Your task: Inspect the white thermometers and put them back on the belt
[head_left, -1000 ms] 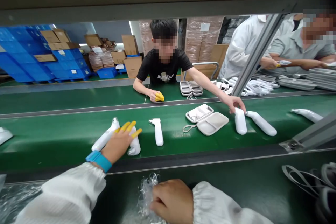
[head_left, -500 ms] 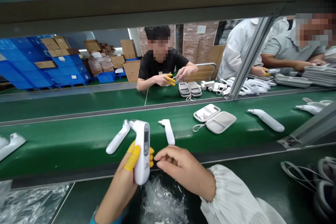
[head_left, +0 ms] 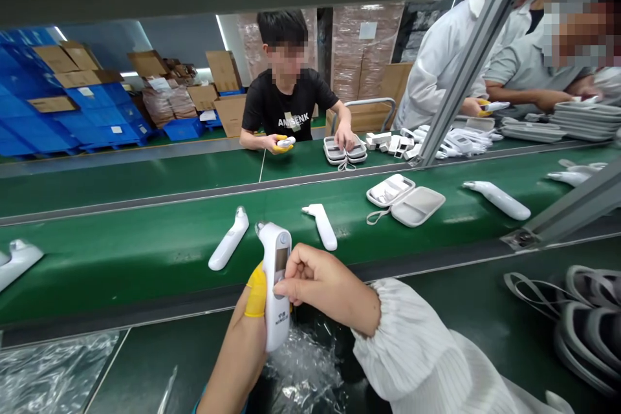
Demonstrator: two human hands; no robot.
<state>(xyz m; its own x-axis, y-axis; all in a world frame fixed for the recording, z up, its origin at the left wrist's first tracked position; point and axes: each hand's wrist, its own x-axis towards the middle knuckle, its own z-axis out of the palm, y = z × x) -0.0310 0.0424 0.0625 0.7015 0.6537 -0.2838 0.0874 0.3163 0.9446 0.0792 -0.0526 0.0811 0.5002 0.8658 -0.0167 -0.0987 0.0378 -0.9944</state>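
My left hand [head_left: 255,297], with yellow finger cots, is wrapped round a white ear thermometer [head_left: 277,330]. The thermometer stands upright, its screen and buttons facing me and its clear-capped tip pointing up and left. My right hand [head_left: 315,275] is closed, thumb and index finger drawn together at the front of the thermometer, by the lower screen and button. What lies between those fingertips, if anything, is hidden. Just beyond, on the green belt, lie a second thermometer [head_left: 229,239] to the left and a third thermometer [head_left: 321,226] to the right.
An open grey case [head_left: 418,206] lies on the green belt [head_left: 145,233]. Crumpled clear plastic [head_left: 305,369] is below my hands, with more plastic bags [head_left: 53,369] at left. Grey cases [head_left: 582,336] are stacked at right. A metal post [head_left: 466,77] rises near co-workers across the belt.
My right hand has moved left onto the thermometer's front, where it was apart before. The thermometer in my left hand now faces me more squarely. The co-worker opposite reaches into a case.
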